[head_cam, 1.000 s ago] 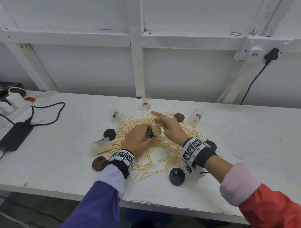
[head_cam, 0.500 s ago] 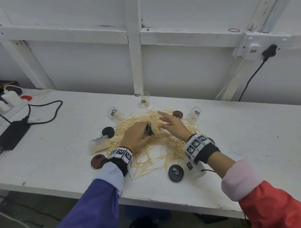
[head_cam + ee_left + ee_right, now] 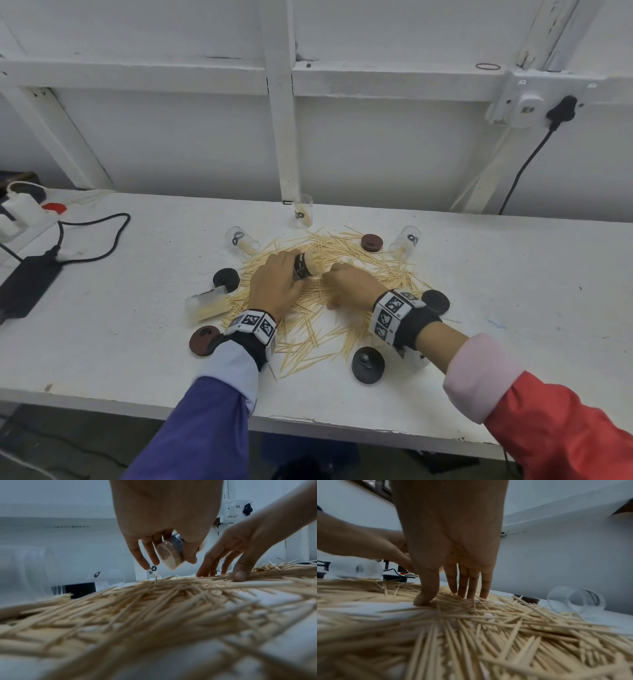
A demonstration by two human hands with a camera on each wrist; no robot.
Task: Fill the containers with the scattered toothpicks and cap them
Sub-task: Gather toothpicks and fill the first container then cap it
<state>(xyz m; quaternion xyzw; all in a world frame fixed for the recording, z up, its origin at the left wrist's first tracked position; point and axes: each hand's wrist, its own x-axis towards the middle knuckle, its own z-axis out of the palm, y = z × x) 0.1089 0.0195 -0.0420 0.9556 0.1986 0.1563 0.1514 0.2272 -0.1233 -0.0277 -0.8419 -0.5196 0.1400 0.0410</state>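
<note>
Loose toothpicks (image 3: 359, 260) lie in a wide pile on the white table (image 3: 513, 308). My left hand (image 3: 274, 287) grips a clear container (image 3: 306, 265) with a black label. It is tilted just above the pile and holds toothpicks, seen through its base in the left wrist view (image 3: 169, 555). My right hand (image 3: 342, 284) is right beside it. Its thumb and straight fingers (image 3: 464, 588) press down into the toothpicks (image 3: 488, 622). Nothing is lifted in that hand.
Around the pile are an upright container (image 3: 303, 216), lying containers (image 3: 241, 241) (image 3: 406, 241) (image 3: 207, 306), dark red caps (image 3: 371, 242) (image 3: 204, 341) and black caps (image 3: 226, 279) (image 3: 368, 364) (image 3: 435, 301). A power adapter (image 3: 29, 287) with its cable lies at the left.
My right hand, raised with the index finger stretched out, has come down onto the toothpicks next to the container. My left hand has kept hold of the container in about the same place.
</note>
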